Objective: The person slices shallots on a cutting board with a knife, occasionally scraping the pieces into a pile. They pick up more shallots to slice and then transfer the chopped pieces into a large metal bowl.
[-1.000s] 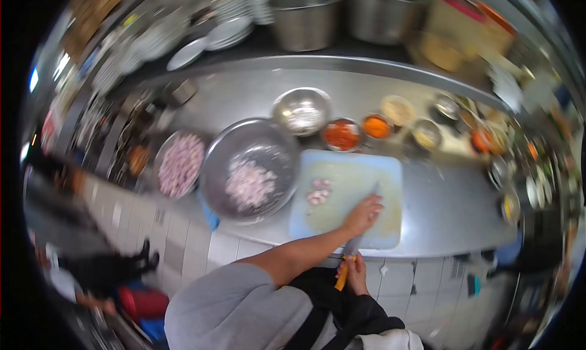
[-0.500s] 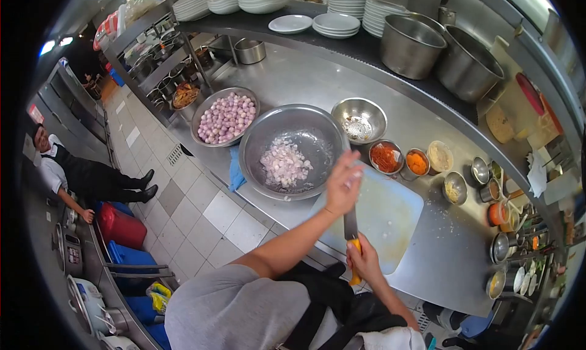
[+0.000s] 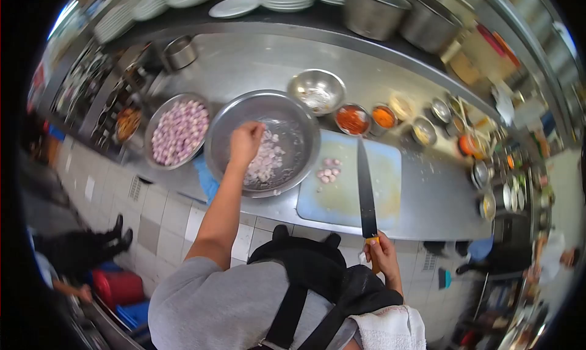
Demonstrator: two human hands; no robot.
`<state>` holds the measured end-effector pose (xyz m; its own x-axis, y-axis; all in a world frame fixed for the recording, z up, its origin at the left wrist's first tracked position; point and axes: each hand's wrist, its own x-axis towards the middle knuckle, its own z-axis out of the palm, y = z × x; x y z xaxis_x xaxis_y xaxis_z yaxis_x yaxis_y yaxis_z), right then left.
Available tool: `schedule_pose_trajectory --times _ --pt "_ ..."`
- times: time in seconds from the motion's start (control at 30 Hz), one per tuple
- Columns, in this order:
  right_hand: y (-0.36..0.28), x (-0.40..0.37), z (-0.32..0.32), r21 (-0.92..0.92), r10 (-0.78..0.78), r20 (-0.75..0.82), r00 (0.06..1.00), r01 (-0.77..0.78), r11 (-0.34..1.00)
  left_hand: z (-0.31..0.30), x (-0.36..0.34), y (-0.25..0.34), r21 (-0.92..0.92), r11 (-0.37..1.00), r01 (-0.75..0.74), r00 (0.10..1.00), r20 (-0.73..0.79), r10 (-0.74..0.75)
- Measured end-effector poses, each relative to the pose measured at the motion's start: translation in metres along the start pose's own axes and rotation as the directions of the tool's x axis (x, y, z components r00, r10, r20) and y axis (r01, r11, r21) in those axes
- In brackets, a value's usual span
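Right hand [image 3: 383,255] grips the knife [image 3: 367,194] by its yellow handle, fingers wrapped around it, at the near edge of the table [image 3: 436,197]. Knife's long axis runs away from the person, tip leaning slightly left; blade passes over the right part of the cutting board [image 3: 314,208]. Can't tell if it touches the board.

Left hand [image 3: 245,142] is over the big metal bowl [image 3: 301,139], above the left side of the chopped pieces [image 3: 268,160], palm down, fingers bunched. Whether that grip is closed on anything: cannot tell, fingertips too small and partly hidden.

Key relation: the whole bulbs [image 3: 328,174], shallots by the look of them, sit in a loose cluster on the left half of the board, between the big bowl and the blade. From the left hand they lie right and a bit nearer the person; from the right hand, left and farther out. Blade is closer to them than either hand; left hand looks slightly nearer than right.

Bowl of uncut bulbs [image 3: 179,132] stands left of the big bowl, blue cloth [image 3: 206,178] just beside.
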<state>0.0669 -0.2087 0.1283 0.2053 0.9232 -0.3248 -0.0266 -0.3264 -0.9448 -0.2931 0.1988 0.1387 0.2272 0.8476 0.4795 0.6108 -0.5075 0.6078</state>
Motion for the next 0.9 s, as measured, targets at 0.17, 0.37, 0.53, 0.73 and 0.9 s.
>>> schedule_pose_trajectory --times 0.17,0.37,0.53,0.73,0.9 --pt "0.113 -0.051 0.032 0.318 0.174 -0.465 0.868 -0.019 0.948 0.031 0.0 0.097 -0.455 0.884 0.105 0.993 0.003 -0.116" --pt "0.136 -0.068 0.04 0.47 0.303 -0.532 0.79 -0.022 0.882 0.116 -0.131 0.154 -0.617 0.742 -0.262 0.753 0.35 0.557" --pt "0.134 -0.051 0.009 0.441 0.298 -0.429 0.853 -0.09 0.893 0.148 -0.207 0.121 -0.405 0.867 -0.289 0.705 0.522 0.479" --pt "0.132 0.01 -0.017 0.345 0.217 -0.239 0.946 -0.126 0.93 0.206 -0.185 0.157 -0.173 0.939 -0.296 0.784 0.518 0.343" --pt "0.121 0.025 -0.056 0.037 0.247 -0.019 0.969 -0.246 0.969 0.242 -0.166 0.16 -0.247 0.957 -0.149 0.921 0.318 0.225"
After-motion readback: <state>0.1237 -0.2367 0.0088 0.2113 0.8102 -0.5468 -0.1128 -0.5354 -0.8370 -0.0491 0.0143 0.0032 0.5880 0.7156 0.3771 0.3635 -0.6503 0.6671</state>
